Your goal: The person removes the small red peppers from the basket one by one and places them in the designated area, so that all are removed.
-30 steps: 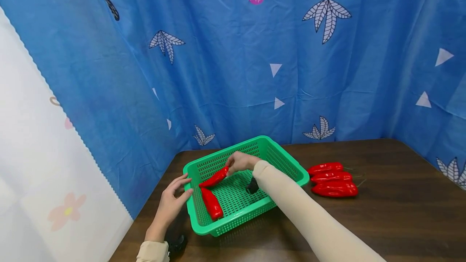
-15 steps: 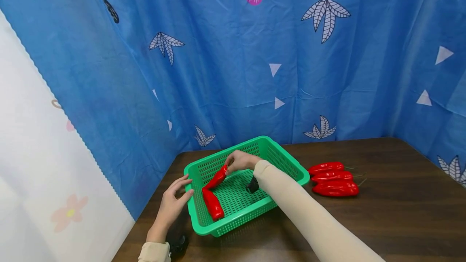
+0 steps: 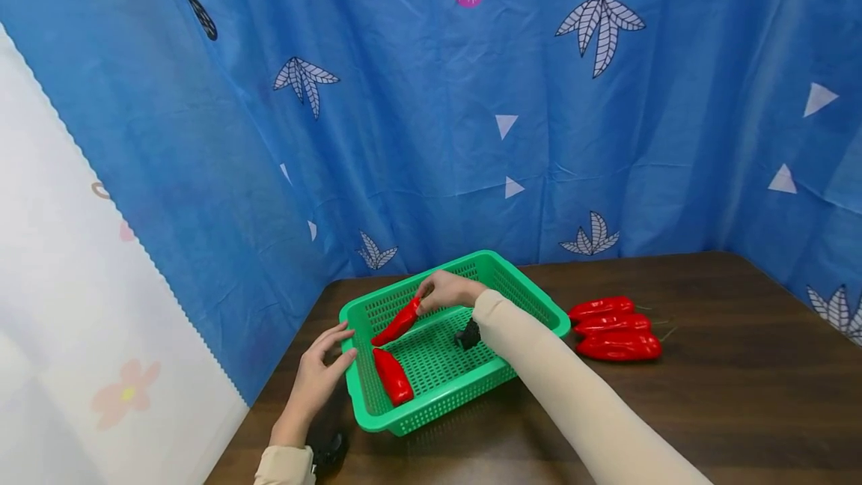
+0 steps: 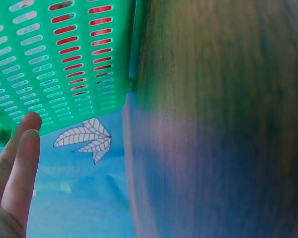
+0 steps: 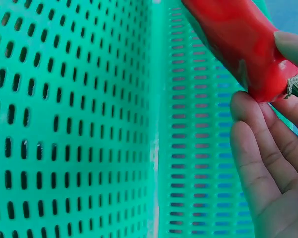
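A red chili pepper [image 3: 397, 322] slants inside the green plastic basket [image 3: 458, 395]. My right hand [image 3: 446, 292] pinches its stem end; in the right wrist view the thumb lies on top of the pepper [image 5: 233, 44] and fingers beneath, near the green stem. The pepper's tip points down toward the basket's left side. Just in front, a second red pepper [image 3: 393, 376] lies on the basket floor. My left hand [image 3: 322, 365] touches the basket's left rim with fairly straight, spread fingers. In the left wrist view, two extended fingers [image 4: 22, 168] show by the slotted wall [image 4: 54, 59].
To the right of the basket, red peppers [image 3: 614, 329] lie side by side on the dark wooden table [image 3: 727, 395]. A blue patterned curtain [image 3: 458, 111] hangs behind the table. A white cloth [image 3: 81, 305] hangs along the left side. Black wrist cameras [image 3: 468, 334] sit on both wrists.
The right hand has risen slightly with the pepper, whose tip now stands apart from the second pepper. The left hand has stayed at the rim.
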### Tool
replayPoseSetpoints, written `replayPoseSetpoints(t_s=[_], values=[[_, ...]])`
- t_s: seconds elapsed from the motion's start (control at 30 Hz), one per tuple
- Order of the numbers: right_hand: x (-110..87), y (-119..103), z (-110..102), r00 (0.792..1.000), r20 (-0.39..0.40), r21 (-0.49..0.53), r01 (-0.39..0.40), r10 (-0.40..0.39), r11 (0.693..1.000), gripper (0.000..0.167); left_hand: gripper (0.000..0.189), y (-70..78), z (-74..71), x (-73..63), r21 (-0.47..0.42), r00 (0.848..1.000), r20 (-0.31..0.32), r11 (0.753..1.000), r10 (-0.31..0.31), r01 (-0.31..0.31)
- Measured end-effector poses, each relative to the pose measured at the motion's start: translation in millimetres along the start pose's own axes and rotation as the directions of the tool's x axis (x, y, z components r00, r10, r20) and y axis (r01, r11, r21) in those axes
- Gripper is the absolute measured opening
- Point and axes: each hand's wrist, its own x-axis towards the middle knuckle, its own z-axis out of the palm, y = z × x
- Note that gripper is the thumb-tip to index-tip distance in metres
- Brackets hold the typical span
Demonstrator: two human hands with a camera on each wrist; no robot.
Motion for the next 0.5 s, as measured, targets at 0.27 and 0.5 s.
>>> replayPoseSetpoints(t_s=[0.27,0.5], values=[[-7.1,-7.4,-1.9,1.0,-0.008,0.061,0.022,-0.022,0.998,0.023,0.035,3.9,1.1,0.2,-0.014,1.0,0.0,1.0,0.006,-0.006],[-13.8,-11.6,-6.1,0.996,-0.039,0.08,0.078,-0.075,0.994,0.025,0.037,3.5,1.9,0.4,-0.008,1.0,-0.004,1.0,0.013,-0.013]])
